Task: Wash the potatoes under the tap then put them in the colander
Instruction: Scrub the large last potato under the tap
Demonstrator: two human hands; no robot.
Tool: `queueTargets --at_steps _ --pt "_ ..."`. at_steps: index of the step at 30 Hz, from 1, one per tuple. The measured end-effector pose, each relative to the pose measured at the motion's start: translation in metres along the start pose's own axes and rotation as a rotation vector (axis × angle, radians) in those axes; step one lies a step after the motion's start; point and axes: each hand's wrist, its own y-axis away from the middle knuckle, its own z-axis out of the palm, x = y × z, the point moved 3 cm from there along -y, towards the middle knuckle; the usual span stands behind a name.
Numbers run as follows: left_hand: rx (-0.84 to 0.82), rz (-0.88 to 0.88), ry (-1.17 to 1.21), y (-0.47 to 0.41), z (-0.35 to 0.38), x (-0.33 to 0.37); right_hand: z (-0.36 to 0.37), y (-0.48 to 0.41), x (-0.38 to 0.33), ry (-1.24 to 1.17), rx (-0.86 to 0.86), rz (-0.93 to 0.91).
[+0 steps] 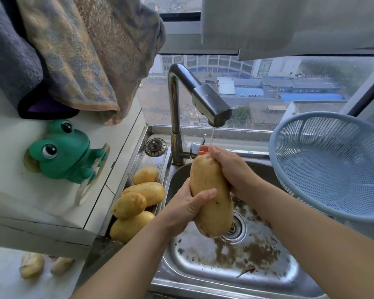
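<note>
A long yellow potato is held upright over the steel sink, its top end under a thin stream of water from the tap. My left hand wraps its lower middle from the left. My right hand grips its upper end from the right. Several more potatoes lie piled on the sink's left ledge. The blue plastic colander stands at the right of the sink, and nothing shows inside it.
A green frog holder sits on the white counter at left, with towels hanging above it. A sink strainer plug lies behind the potatoes. Brown dirt specks cover the sink floor around the drain. A window is behind the tap.
</note>
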Motion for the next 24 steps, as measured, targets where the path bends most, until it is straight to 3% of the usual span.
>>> queueTargets --at_steps 3,5,8,11,14,18,24 --pt "-0.017 -0.019 0.045 0.001 -0.002 -0.005 -0.006 0.005 0.006 -0.134 -0.224 0.134" --pt "-0.005 -0.016 0.054 0.000 -0.001 -0.003 -0.006 0.009 0.013 -0.153 -0.268 0.164" --pt "0.094 0.038 -0.065 -0.005 0.002 0.010 0.001 0.014 0.021 -0.027 -0.105 0.087" --pt "0.188 0.074 -0.399 -0.008 0.007 0.020 -0.003 0.016 0.032 -0.165 0.002 0.089" --pt "0.197 0.099 -0.561 -0.007 0.016 0.023 -0.009 0.019 0.036 -0.249 0.043 0.084" --pt "0.177 0.181 -0.415 -0.017 0.019 0.030 -0.012 0.018 0.038 -0.286 0.147 0.056" --pt "0.189 0.116 -0.153 -0.031 0.024 0.034 -0.013 0.018 0.032 -0.258 0.238 0.018"
